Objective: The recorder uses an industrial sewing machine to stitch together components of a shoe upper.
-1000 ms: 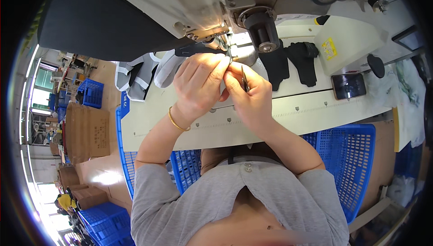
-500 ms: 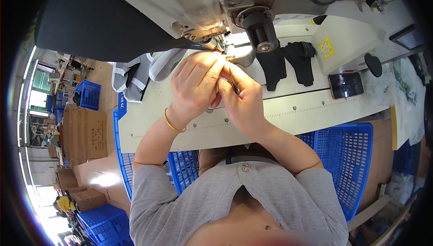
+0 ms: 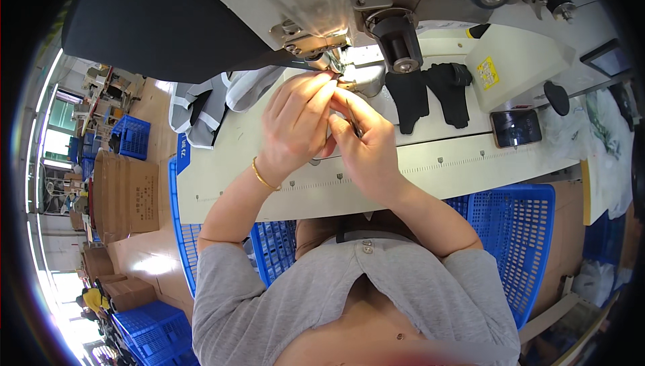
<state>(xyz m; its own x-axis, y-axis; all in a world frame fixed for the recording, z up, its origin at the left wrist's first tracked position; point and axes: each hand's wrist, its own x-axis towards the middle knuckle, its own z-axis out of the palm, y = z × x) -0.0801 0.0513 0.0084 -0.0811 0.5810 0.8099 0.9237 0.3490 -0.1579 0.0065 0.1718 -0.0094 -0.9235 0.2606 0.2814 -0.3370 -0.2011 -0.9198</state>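
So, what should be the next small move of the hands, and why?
Perhaps ease the left hand and right hand slightly toward the machine: their fingertips are close together, near its lit sewing point, with a slim dark tool in the right hand. The exact gap is unclear.

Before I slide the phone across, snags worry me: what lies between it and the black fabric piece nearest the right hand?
In the head view, a second black fabric piece lies between the first piece and the phone.
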